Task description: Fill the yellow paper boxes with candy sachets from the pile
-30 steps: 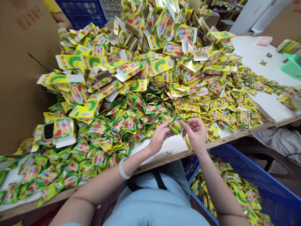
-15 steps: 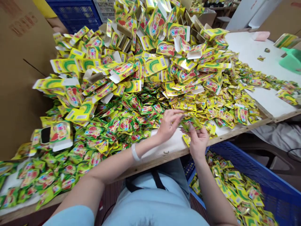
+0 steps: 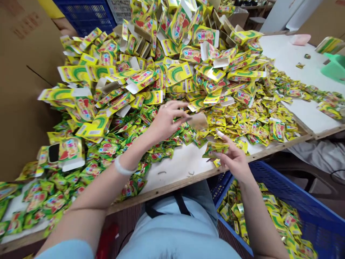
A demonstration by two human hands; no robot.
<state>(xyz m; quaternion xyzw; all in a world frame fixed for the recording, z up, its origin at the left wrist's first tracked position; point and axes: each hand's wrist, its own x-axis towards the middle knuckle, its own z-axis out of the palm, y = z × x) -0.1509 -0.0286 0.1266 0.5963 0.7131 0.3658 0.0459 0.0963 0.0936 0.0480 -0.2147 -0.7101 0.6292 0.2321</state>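
My left hand (image 3: pixel 168 120) is over the green packets (image 3: pixel 151 115), its fingertips pinched on a small blurred box (image 3: pixel 198 122) whose brown inner side shows. Near the table's front edge, my right hand (image 3: pixel 234 158) has its fingers round a green-and-yellow packet (image 3: pixel 215 149). Behind both hands rises a large heap of yellow printed boxes (image 3: pixel 178 75), several with open flaps. Small yellow packets (image 3: pixel 248 118) lie in a pile behind and to the right of my right hand.
A blue crate (image 3: pixel 280 183) with yellow packets stands below the table edge at the right. Tall cardboard (image 3: pixel 27 90) is at the left. A green scoop (image 3: pixel 334 68) lies far right. Behind the heap, part of another person's arm (image 3: pixel 64 27) shows beside blue crates (image 3: pixel 86 16).
My left hand has moved left and away from me, now with the small box in its fingertips. My right hand has shifted slightly right and down, still with a packet.
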